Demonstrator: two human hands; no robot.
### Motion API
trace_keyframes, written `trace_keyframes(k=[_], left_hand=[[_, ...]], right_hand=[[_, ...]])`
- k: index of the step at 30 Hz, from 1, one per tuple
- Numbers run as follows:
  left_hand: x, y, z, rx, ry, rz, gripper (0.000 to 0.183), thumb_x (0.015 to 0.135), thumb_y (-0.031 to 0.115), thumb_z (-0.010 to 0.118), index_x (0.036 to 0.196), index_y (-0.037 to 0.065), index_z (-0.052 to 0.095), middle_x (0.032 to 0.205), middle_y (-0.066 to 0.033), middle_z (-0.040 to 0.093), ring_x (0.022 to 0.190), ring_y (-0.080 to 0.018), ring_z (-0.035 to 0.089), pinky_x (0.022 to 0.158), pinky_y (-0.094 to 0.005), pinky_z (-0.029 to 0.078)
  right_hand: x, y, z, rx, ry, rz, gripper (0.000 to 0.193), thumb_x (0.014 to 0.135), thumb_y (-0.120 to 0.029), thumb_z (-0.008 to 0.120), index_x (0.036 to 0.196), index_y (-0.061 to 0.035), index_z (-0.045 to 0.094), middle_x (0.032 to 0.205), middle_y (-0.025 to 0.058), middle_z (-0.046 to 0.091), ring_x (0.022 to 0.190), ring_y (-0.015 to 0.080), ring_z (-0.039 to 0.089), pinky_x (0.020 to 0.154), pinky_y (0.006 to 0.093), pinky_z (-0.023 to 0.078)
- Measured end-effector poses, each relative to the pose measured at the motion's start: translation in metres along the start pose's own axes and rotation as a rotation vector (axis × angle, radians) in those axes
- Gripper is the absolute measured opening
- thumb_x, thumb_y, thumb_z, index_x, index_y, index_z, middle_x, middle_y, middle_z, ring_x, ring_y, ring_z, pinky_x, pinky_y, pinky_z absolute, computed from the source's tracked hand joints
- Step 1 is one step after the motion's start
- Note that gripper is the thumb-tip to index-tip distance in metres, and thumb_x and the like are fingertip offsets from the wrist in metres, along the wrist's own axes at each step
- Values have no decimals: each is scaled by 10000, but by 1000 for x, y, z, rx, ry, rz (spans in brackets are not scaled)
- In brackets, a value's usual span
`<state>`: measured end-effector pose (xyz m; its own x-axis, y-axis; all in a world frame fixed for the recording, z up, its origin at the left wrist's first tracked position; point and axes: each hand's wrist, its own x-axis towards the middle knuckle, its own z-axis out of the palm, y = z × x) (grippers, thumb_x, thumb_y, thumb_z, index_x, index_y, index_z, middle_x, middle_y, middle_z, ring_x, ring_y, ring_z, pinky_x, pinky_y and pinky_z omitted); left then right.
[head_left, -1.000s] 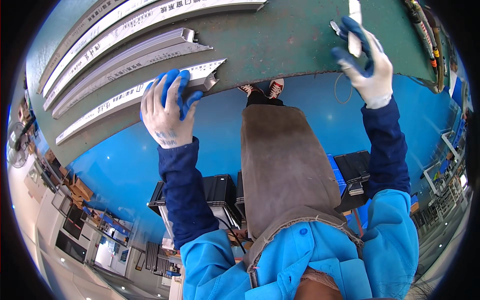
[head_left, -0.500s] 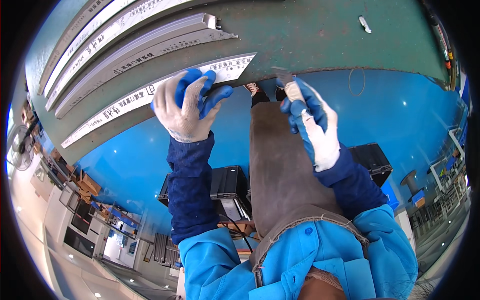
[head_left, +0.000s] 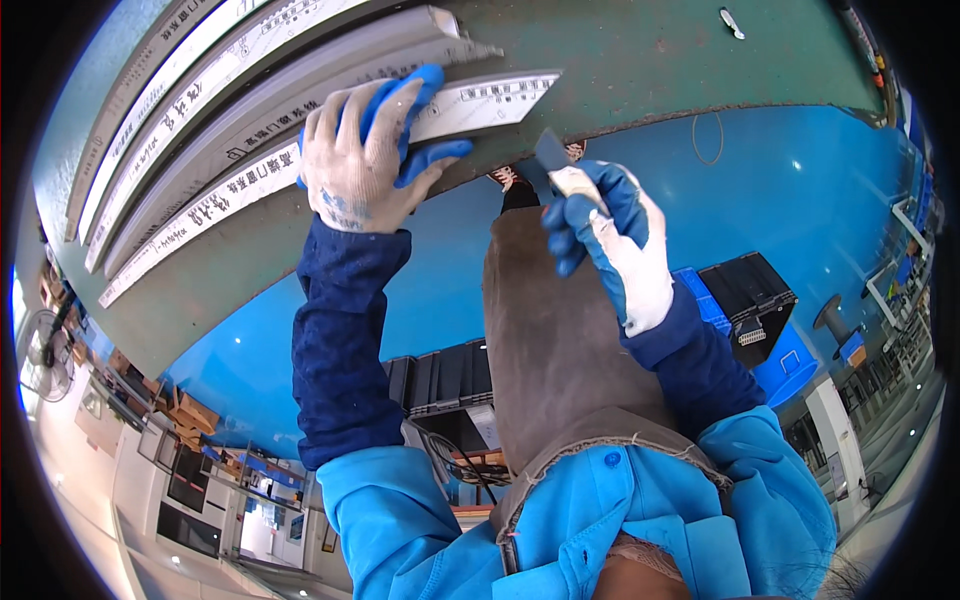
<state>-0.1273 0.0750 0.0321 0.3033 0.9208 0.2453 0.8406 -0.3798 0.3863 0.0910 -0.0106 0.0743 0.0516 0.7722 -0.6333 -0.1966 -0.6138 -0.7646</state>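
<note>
My gloved left hand is closed over a long metal profile with printed white film, fingers across its top and thumb toward the near side. The profile's slanted right end reaches beyond my hand, and its long body runs down to the left along the green table's near edge. In my gloved right hand, gripped between thumb and fingers, is a small tool with a flat grey blade and a pale handle. Its blade points up and left, apart from the profile's end.
Several similar profiles lie side by side on the green table beyond my left hand. A small white-handled object lies at the table's far right. Black crates stand on the blue floor below.
My left hand and the profile have shifted away from me, and the profile's slanted end now lies farther right. The blade in my right hand has tilted more upright.
</note>
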Motion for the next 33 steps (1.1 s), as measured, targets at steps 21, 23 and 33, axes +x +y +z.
trace_keyframes(k=[21,23,33], left_hand=[[4,20,6,-207,68,94,407,581,266,828,961,246,683,1055,-53,595,984,-292,527,870,-480,412],[3,19,7,-222,78,101,407,583,263,829,963,246,683,1052,-56,595,980,-295,527,865,-487,415],[-1,17,6,-188,19,18,366,623,341,815,961,242,716,1126,-88,604,1099,-361,534,981,-591,371]], right_hand=[[3,7,6,319,-158,176,342,956,-208,514,1185,45,490,760,158,663,462,147,583,397,204,450],[3,8,6,320,-159,175,341,955,-206,515,1183,46,492,758,159,664,453,148,580,388,203,444],[3,11,9,356,-125,165,331,954,-189,512,1172,60,504,750,163,664,426,144,565,355,194,418]])
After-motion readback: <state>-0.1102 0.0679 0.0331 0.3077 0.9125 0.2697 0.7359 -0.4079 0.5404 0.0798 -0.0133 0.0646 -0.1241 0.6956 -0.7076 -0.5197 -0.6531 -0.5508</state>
